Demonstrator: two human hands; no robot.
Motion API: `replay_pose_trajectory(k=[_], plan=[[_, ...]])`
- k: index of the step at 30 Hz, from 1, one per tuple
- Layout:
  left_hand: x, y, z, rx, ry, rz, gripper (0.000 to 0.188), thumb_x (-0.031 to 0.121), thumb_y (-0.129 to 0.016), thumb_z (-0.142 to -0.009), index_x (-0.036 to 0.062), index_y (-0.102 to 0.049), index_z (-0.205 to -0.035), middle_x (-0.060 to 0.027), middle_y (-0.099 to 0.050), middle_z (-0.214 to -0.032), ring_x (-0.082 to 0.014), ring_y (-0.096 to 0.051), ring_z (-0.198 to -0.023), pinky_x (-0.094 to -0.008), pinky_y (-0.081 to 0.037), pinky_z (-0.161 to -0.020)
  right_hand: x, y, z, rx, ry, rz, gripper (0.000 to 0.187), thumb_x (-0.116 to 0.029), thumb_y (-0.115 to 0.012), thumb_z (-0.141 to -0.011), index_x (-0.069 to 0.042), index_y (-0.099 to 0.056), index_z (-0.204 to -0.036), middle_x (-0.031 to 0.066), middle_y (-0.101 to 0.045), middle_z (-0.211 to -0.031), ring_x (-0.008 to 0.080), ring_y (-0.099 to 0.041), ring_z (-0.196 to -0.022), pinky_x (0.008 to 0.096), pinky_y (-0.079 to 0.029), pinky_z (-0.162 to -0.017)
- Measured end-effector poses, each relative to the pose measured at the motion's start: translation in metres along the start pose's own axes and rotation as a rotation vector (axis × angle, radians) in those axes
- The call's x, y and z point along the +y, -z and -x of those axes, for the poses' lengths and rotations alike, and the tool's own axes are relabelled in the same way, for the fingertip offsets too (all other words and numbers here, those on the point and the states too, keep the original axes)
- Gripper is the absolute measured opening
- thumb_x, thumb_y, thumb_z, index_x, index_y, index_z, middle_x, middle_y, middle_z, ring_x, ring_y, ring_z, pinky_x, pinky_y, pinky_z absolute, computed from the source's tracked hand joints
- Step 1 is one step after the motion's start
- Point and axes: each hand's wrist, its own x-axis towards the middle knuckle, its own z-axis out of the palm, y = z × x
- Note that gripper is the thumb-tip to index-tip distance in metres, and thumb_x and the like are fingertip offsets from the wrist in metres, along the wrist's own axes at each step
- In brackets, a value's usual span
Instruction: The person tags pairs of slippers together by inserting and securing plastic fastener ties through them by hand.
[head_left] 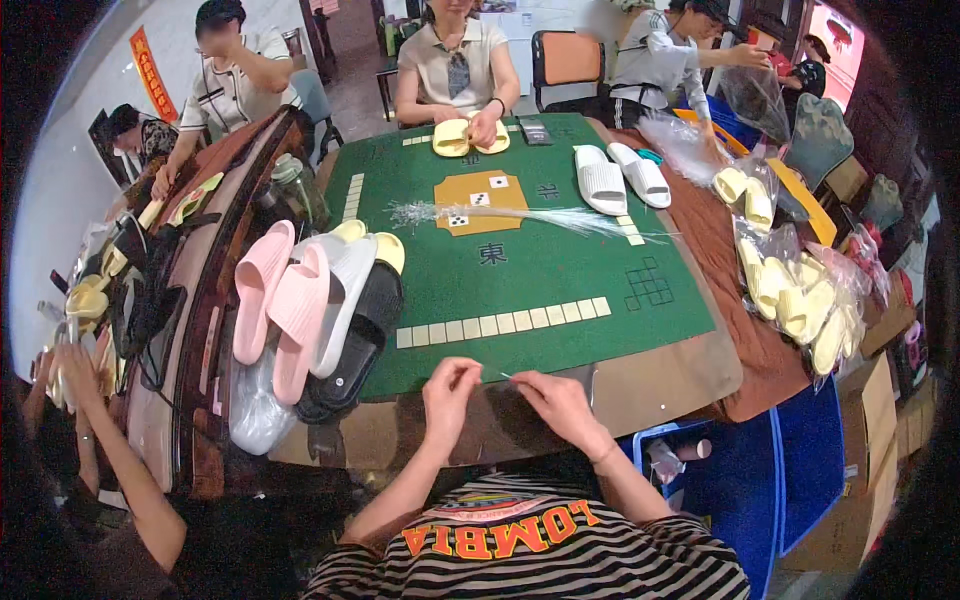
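Note:
My left hand (450, 396) and my right hand (562, 408) are raised near the front edge of the table. Both have their fingers pinched, with a thin pale strand (506, 376) running between them; its exact kind is too small to tell. Further off, a bundle of clear, thin plastic strands (510, 214) lies across the middle of the green mat (520, 270). Left of my hands are stacked slippers: pink slippers (300, 325), a white one (343, 300), black slippers (372, 325) and pale yellow ones partly hidden behind.
White slippers (602, 182) rest at the mat's far right. Bagged yellow slippers (795, 290) cover the brown cloth beyond. Across the table, a person handles yellow slippers (470, 138); other people work at left and far right. A blue bin (730, 480) stands below my right side.

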Motion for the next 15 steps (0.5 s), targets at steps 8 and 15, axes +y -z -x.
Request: replay_pose_trajectory(k=[8, 15], plan=[[-0.034, -0.031, -0.032, -0.178, -0.075, 0.115, 0.007, 0.003, -0.058, -0.091, 0.0004, -0.062, -0.095, -0.0029, -0.062, -0.087, -0.0089, -0.06, -0.075, -0.0229, -0.048, -0.069, 0.053, 0.033, -0.004, 0.176, -0.182, 0.297, 0.02, -0.022, -0.052, -0.093, -0.007, -0.062, -0.103, 0.0165, -0.066, -0.089, 0.0355, -0.063, -0.079, 0.0441, -0.051, -0.066], [-0.056, -0.051, -0.074, -0.19, -0.581, -0.679, 0.029, 0.013, -0.067, -0.08, 0.0068, -0.058, -0.107, -0.0104, -0.053, -0.11, -0.03, -0.05, -0.107, -0.0436, -0.038, -0.093, 0.117, 0.089, -0.046, 0.399, -0.358, 0.318, 0.035, -0.032, -0.04, -0.098, -0.007, -0.063, -0.103, 0.0148, -0.065, -0.099, 0.0337, -0.06, -0.092, 0.042, -0.046, -0.079]])
